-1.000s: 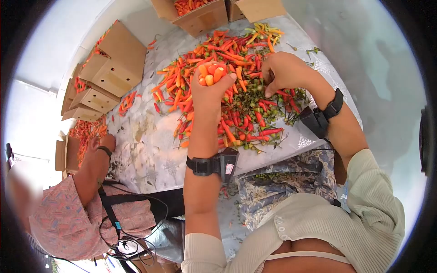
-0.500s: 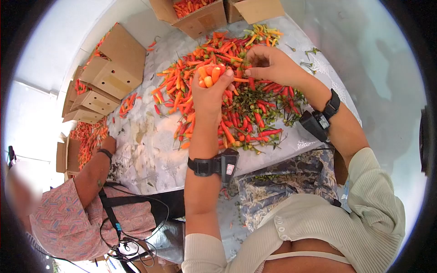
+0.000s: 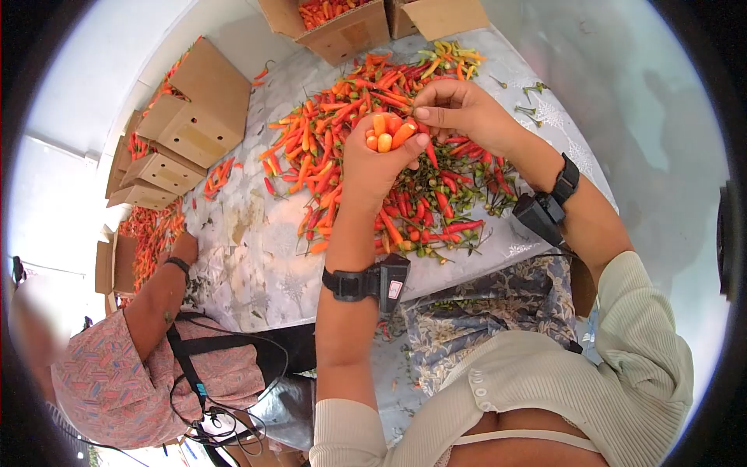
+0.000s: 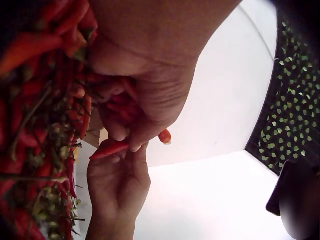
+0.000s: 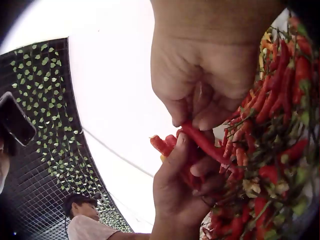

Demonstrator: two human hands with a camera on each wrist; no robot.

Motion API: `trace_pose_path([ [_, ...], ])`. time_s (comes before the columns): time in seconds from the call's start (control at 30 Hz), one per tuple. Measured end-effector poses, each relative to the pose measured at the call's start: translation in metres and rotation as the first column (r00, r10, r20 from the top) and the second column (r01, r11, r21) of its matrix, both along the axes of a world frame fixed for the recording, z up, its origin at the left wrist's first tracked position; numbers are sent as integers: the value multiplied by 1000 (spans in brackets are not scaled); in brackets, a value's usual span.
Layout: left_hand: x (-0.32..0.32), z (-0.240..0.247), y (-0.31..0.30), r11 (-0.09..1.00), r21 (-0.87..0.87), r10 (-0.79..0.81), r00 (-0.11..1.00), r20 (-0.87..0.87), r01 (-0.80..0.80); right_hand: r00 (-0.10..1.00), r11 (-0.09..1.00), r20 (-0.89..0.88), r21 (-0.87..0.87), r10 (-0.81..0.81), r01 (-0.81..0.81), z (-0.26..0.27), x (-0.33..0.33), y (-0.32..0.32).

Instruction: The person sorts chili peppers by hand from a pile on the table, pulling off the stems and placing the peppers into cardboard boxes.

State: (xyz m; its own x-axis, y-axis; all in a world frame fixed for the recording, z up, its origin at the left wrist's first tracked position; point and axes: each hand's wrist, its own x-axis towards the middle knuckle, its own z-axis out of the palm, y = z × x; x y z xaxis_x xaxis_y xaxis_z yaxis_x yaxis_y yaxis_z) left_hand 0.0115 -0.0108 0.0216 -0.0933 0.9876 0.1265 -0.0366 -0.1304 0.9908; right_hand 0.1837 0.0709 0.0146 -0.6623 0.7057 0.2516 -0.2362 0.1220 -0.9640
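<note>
My left hand (image 3: pixel 372 173) grips a bunch of stemless orange and red chili peppers (image 3: pixel 385 142), blunt ends up, above a large chili pile (image 3: pixel 334 117). One red chili pepper (image 5: pixel 202 142) slants across the top of that hand, under its thumb. At the upper end of this chili, thumb and fingertips of my right hand (image 3: pixel 475 117) pinch, meeting the left hand. The right wrist view shows that pinch close up; the stem is hidden by the fingers. Green stems (image 3: pixel 420 183) lie heaped below the hands.
Cardboard boxes of chilies (image 3: pixel 198 101) line the table's left side, and another box (image 3: pixel 342 35) stands at the back. Yellow chilies (image 3: pixel 451 58) and loose stems (image 3: pixel 533 87) lie at the far right. Another person's hand (image 3: pixel 183 247) reaches into chilies at the left.
My right hand has moved from the pile's right side over to the left hand, bringing a chili pepper. The left hand has shifted slightly right with its bunch.
</note>
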Motion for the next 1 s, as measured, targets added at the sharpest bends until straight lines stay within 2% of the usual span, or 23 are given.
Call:
trace_pose_path([
  [0.17, -1, -2, 0, 1000, 20, -10, 1000, 3, 10, 997, 994, -56, -103, -47, 41, 6, -4, -12],
  [0.37, 3, 3, -3, 1000, -19, -15, 999, -48, 14, 1000, 998, 8, 70, 7, -7, -7, -3, 3],
  [0.57, 2, 2, -4, 997, -15, -70, 997, -29, 70, 1000, 1000, -21, -13, 6, -7, -6, -3, 2],
  [0.77, 3, 2, -3, 1000, -2, -18, 998, -58, 18, 982, 943, -59, 276, -177, 186, -6, -8, -5],
  [0.87, 1, 2, -2, 999, -10, -32, 997, -76, 31, 946, 823, -93, 471, -312, 317, -5, -10, -9],
  [1.0, 2, 1, -1, 999, -8, -32, 998, -60, 31, 919, 732, -89, 577, -385, 363, -3, -10, -16],
])
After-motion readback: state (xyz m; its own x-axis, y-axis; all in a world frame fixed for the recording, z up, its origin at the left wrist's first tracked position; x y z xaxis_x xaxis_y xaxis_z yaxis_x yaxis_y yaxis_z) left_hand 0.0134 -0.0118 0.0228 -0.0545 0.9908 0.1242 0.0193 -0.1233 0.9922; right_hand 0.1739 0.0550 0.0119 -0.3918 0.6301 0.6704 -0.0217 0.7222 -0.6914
